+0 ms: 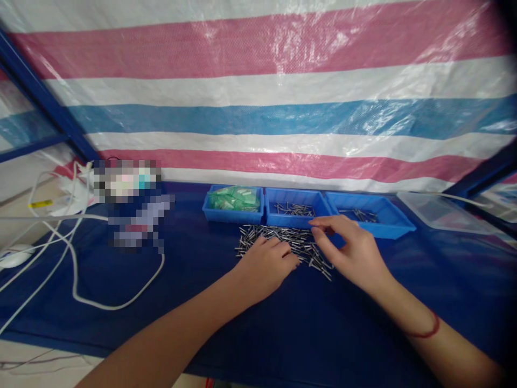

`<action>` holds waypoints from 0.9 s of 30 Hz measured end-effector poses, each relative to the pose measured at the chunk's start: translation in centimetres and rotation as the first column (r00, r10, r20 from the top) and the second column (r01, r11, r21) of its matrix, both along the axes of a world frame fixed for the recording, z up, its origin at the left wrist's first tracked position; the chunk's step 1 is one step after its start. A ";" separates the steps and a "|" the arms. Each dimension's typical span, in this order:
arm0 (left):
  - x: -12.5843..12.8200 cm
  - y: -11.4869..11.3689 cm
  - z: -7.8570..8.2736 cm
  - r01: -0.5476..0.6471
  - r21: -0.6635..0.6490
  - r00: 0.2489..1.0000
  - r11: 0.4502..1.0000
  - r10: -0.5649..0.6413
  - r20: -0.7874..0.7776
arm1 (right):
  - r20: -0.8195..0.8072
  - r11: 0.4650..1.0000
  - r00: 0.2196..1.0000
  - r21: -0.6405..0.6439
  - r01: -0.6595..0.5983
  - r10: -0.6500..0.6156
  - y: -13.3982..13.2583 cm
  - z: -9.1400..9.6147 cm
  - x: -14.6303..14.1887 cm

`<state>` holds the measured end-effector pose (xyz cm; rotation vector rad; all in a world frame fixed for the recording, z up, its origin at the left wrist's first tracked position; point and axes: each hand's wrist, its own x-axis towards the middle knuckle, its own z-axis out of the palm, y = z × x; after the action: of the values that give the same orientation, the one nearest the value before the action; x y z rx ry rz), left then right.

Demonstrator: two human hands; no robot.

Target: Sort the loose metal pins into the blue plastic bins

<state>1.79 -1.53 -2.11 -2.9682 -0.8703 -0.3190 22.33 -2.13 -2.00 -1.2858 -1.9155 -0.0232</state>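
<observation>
A loose heap of small metal pins (283, 240) lies on the dark blue table cover (194, 280), just in front of three blue trays. My left hand (264, 267) rests knuckles-up on the near left part of the heap, fingers curled under. My right hand (351, 250) hovers over the heap's right end, thumb and forefinger pinched together near the pins; what they hold is too small to make out. The left tray (210, 213) holds green packets, the middle tray (270, 218) and the right tray (390, 229) hold a few metal pins.
White cables (76, 275) loop across the table's left side beside a blurred patch. A white mouse-like object (14, 256) sits at the far left edge. A clear plastic tray (440, 213) lies at the right. A striped tarpaulin (258, 91) forms the back wall.
</observation>
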 end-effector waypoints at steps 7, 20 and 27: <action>-0.3 0.8 1.3 -0.043 -0.181 0.935 0.982 0.104 0.339 | 0.070 0.961 0.964 -0.128 -0.245 0.256 -0.8 0.5 -1.0; 0.4 0.0 1.8 -0.064 -0.375 0.689 0.925 0.313 0.654 | -0.425 0.907 0.876 -0.232 -0.351 0.230 -0.5 0.6 -0.8; 0.9 -0.2 0.7 0.057 -0.421 0.780 0.905 0.223 0.585 | -0.496 0.905 0.834 -0.195 -0.377 0.240 -0.8 0.6 -1.1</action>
<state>2.73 -1.74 -1.38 -3.2118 -1.2602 -1.3375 21.26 -2.90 -1.39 -1.0173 -1.7155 0.6979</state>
